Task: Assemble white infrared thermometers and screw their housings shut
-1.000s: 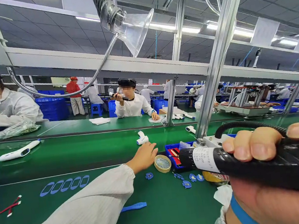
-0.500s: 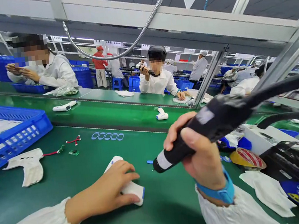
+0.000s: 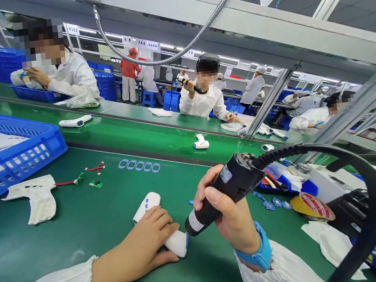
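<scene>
My left hand (image 3: 151,238) is closed over a white handheld thermometer (image 3: 148,206) with blue markings, lying on the green bench. Its fingers wrap the near part and hide the middle. In my right hand (image 3: 228,209) is a black electric screwdriver (image 3: 236,178), gripped by its body and slanting down to the left. The screwdriver's nose is just off the thermometer's blue-edged end; I cannot make out a bit or any contact. A thick black cable (image 3: 370,174) loops from its back end. A blue strap (image 3: 256,251) circles my right wrist.
At left stand a blue crate (image 3: 44,144) and an open white gun-shaped shell (image 3: 41,198) wired to a small circuit board (image 3: 79,178). Several blue rings (image 3: 139,165) lie in a row. Tape (image 3: 312,206) and a white cloth (image 3: 331,242) lie right. Co-workers sit across the belt (image 3: 147,139).
The screwdriver has come down and left, closer to the thermometer's end, and its cable now loops lower. My left hand stays on the thermometer. The view has shifted slightly.
</scene>
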